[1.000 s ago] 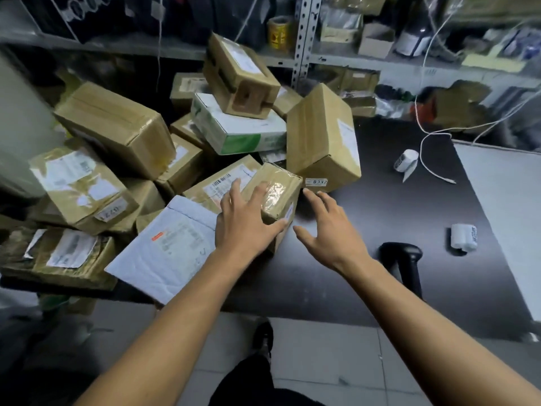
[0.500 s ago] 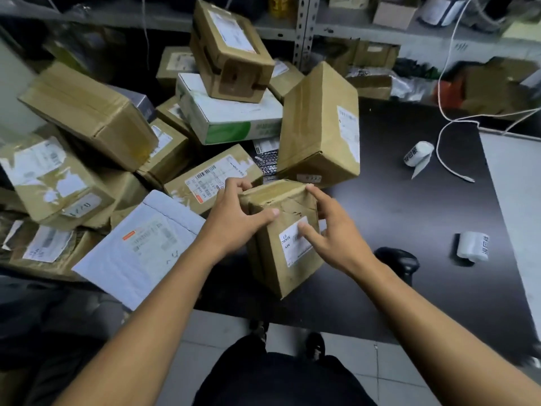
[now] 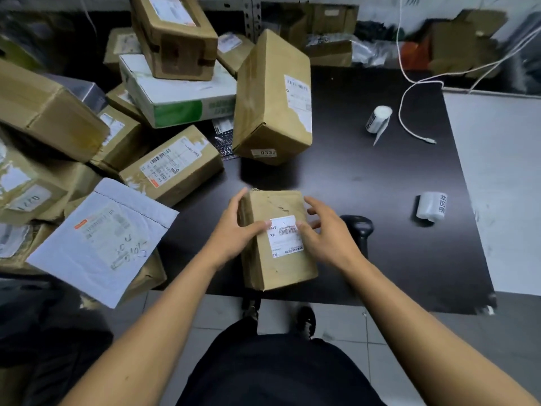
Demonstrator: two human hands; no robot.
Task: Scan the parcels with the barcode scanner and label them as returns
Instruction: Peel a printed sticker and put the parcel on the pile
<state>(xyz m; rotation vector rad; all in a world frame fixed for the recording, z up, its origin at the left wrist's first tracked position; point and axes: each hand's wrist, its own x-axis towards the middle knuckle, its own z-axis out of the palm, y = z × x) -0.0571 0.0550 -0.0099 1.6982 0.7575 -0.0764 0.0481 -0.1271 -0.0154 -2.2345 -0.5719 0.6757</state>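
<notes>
A small brown taped parcel [image 3: 278,268] lies near the front edge of the black table [image 3: 380,177], its white barcode label facing up. My left hand [image 3: 234,232] grips its left side with the thumb on top by the label. My right hand [image 3: 325,232] holds the right side, thumb on the label's edge. The black barcode scanner [image 3: 358,230] stands just behind my right hand, partly hidden by it. Two white rolls of return labels lie to the right, one roll [image 3: 431,206] close by and the other roll [image 3: 377,118] farther back.
A heap of brown parcels [image 3: 272,98] and a white-and-green box [image 3: 181,98] fills the table's left and back. A grey mailer [image 3: 102,241] hangs over the front left edge. A white cable [image 3: 409,112] trails at the back right. Shelving stands behind.
Both hands took the small parcel off the heap, drew it toward me and turned it so the barcode label faces up near the table's front edge.
</notes>
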